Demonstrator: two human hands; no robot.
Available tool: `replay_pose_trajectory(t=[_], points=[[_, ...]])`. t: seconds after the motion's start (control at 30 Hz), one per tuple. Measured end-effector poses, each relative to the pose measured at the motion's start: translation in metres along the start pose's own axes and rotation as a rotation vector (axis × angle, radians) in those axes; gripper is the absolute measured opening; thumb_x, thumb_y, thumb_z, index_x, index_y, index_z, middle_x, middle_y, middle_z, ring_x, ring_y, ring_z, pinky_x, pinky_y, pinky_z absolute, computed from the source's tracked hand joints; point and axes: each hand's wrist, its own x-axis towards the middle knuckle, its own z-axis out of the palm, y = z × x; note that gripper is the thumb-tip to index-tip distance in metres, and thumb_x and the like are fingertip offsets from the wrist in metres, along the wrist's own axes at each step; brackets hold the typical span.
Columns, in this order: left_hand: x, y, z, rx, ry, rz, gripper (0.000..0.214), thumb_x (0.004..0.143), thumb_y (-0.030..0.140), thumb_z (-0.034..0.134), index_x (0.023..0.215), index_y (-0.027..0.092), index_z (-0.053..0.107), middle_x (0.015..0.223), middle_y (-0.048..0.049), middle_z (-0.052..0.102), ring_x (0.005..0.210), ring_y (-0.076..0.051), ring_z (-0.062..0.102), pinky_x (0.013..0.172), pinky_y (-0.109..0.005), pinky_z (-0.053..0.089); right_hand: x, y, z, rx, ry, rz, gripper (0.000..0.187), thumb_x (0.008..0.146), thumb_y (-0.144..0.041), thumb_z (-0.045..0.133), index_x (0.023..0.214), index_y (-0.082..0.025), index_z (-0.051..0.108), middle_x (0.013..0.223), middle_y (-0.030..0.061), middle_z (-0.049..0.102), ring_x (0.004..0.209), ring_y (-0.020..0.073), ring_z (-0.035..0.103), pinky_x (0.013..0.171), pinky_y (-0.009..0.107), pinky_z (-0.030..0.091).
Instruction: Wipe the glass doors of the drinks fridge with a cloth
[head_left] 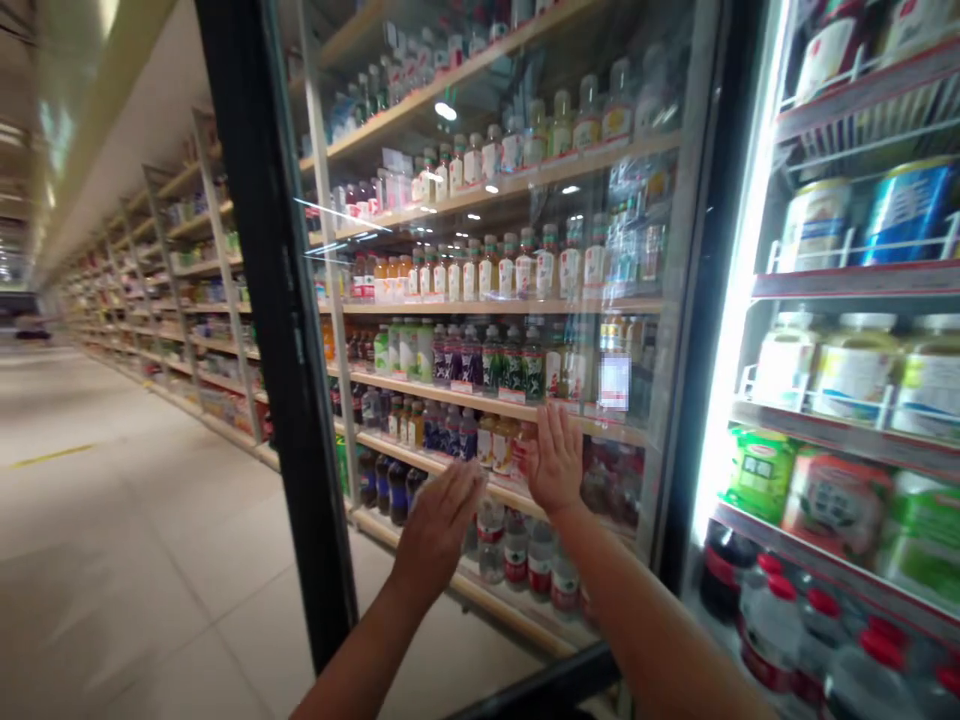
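A glass door with a black frame [259, 250] stands swung out in front of me, and bottle shelves show through its pane. My right hand [555, 460] is raised before the glass, fingers stretched and holding nothing. It appears flat against the pane, though contact is hard to confirm. To its left, my left hand [439, 520] is lifted with its fingers straight and the hand turned edge-on. Nothing shows in it, and I cannot tell whether its fingertips meet the glass. Behind the hands, seen through the pane, are rows of drink bottles [514, 365].
On the right, a lit cooler holds white-capped bottles [862, 370], green and pink packs [836, 505] and red-capped bottles [776, 620]. The door's dark lower edge [536, 685] crosses below my arms. Long stocked shelves [169, 230] run along the tiled aisle floor [142, 540] at left.
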Motion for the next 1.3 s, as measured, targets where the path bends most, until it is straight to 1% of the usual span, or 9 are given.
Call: replay_pose_trajectory(t=[0.1, 0.17, 0.27, 0.4, 0.63, 0.9, 1.1, 1.2, 1.3], points=[[0.03, -0.031, -0.008, 0.034, 0.261, -0.177, 0.058, 0.096, 0.002, 0.055, 0.15, 0.019, 0.044, 0.164, -0.0169, 0.029, 0.154, -0.03, 0.027, 0.122, -0.044, 0.037, 0.0, 0.0, -0.001, 0.01, 0.014, -0.006, 0.068, 0.103, -0.024, 0.038, 0.164, -0.019, 0.009, 0.158, 0.0137, 0.044, 0.155, 0.025, 0.027, 0.125, 0.049, 0.025], [0.039, -0.038, -0.01, 0.001, 0.338, -0.268, 0.057, 0.097, 0.005, 0.056, 0.15, 0.02, 0.043, 0.161, -0.0157, 0.035, 0.153, -0.028, 0.028, 0.121, -0.045, 0.038, 0.0, 0.0, -0.001, 0.016, 0.022, -0.007, 0.068, 0.102, -0.023, 0.039, 0.164, -0.019, 0.01, 0.158, 0.0137, 0.044, 0.155, 0.0248, 0.025, 0.125, 0.049, 0.025], [0.021, -0.02, -0.005, -0.047, 0.161, -0.164, 0.039, 0.103, 0.009, 0.046, 0.141, 0.017, 0.053, 0.14, -0.0115, 0.062, 0.15, -0.025, 0.035, 0.12, -0.045, 0.038, 0.0, 0.0, 0.0, 0.022, 0.045, -0.02, 0.068, 0.102, -0.022, 0.04, 0.164, -0.018, 0.013, 0.158, 0.0139, 0.045, 0.156, 0.0234, 0.022, 0.125, 0.048, 0.024], [-0.009, 0.009, -0.004, 0.043, 0.016, -0.024, 0.034, 0.107, 0.016, 0.042, 0.13, 0.024, 0.066, 0.134, -0.0007, 0.069, 0.133, -0.018, 0.055, 0.122, -0.037, 0.032, 0.0, 0.001, -0.001, 0.025, 0.066, -0.038, 0.067, 0.102, -0.022, 0.04, 0.164, -0.016, 0.015, 0.157, 0.0157, 0.045, 0.156, 0.0239, 0.022, 0.125, 0.047, 0.025], [0.036, -0.031, -0.026, 0.158, 0.172, -0.19, 0.035, 0.099, 0.009, 0.054, 0.129, 0.021, 0.067, 0.143, -0.0091, 0.062, 0.129, -0.026, 0.056, 0.107, -0.042, 0.046, -0.002, 0.001, -0.005, 0.065, 0.032, -0.028, 0.068, 0.102, -0.023, 0.041, 0.164, -0.02, 0.014, 0.161, 0.015, 0.038, 0.155, 0.0274, 0.027, 0.123, 0.051, 0.028], [0.011, -0.007, -0.006, 0.089, 0.069, -0.128, 0.027, 0.103, 0.015, 0.049, 0.116, 0.022, 0.072, 0.135, -0.0028, 0.068, 0.141, -0.026, 0.048, 0.116, -0.045, 0.035, -0.004, 0.001, -0.001, 0.047, 0.032, -0.041, 0.066, 0.102, -0.023, 0.04, 0.164, -0.018, 0.016, 0.163, 0.0156, 0.035, 0.155, 0.0283, 0.026, 0.124, 0.053, 0.026], [0.065, -0.05, -0.022, 0.244, 0.249, -0.291, 0.029, 0.099, 0.013, 0.057, 0.123, 0.023, 0.07, 0.146, -0.008, 0.06, 0.15, -0.031, 0.033, 0.114, -0.053, 0.038, -0.005, 0.003, -0.003, 0.078, 0.031, -0.046, 0.067, 0.101, -0.022, 0.042, 0.164, -0.017, 0.017, 0.163, 0.0151, 0.035, 0.156, 0.0268, 0.024, 0.125, 0.052, 0.025], [0.056, -0.022, -0.008, 0.234, 0.19, -0.305, 0.03, 0.1, 0.015, 0.055, 0.125, 0.023, 0.069, 0.146, -0.009, 0.059, 0.149, -0.033, 0.034, 0.113, -0.054, 0.036, -0.004, 0.003, -0.004, 0.084, 0.033, -0.044, 0.068, 0.101, -0.021, 0.043, 0.164, -0.018, 0.016, 0.162, 0.0148, 0.036, 0.155, 0.0273, 0.025, 0.125, 0.052, 0.025], [0.027, 0.017, 0.009, 0.108, 0.025, -0.07, 0.027, 0.102, 0.02, 0.052, 0.12, 0.027, 0.072, 0.141, -0.0018, 0.064, 0.139, -0.025, 0.048, 0.112, -0.046, 0.037, -0.004, 0.002, -0.003, 0.07, 0.044, -0.041, 0.069, 0.101, -0.021, 0.043, 0.164, -0.018, 0.015, 0.161, 0.0147, 0.038, 0.155, 0.0268, 0.025, 0.126, 0.051, 0.024]])
